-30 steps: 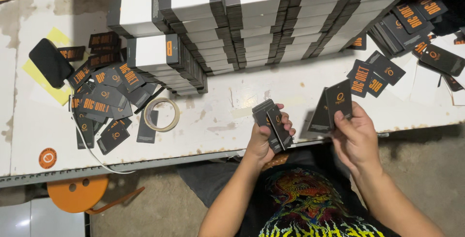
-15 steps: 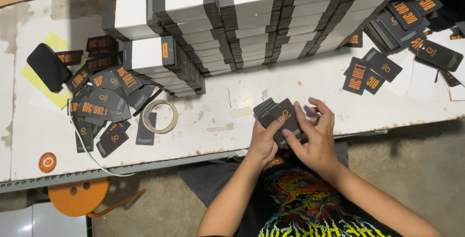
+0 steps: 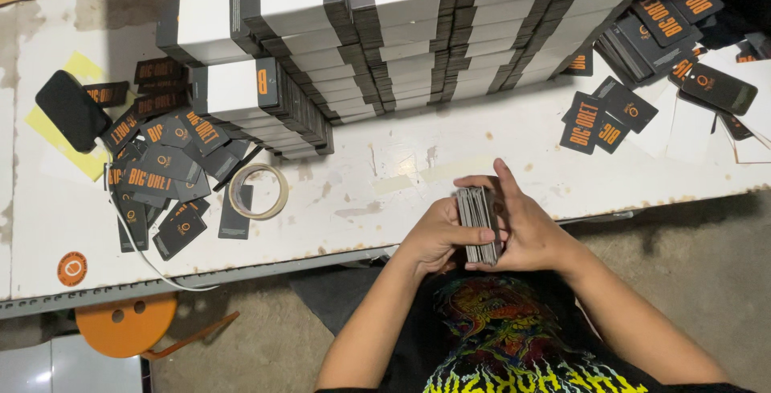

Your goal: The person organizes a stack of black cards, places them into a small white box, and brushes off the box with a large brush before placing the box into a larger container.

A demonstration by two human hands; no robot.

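The left hand (image 3: 434, 240) and right hand (image 3: 526, 232) press together around a stack of dark cards (image 3: 479, 224), held edge-up over the near edge of the desk (image 3: 385, 168). Light, stiff and probably slippery, the stack is best squeezed across its flat faces. A tape ring (image 3: 258, 191) lies to the left.

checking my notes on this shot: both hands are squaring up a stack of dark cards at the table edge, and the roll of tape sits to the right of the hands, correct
Not quite. The roll of tape lies to the left of the hands, beside the heap of loose dark cards, as the head view shows. The rest holds: the left hand and right hand press a stack of dark cards between them at the table edge.
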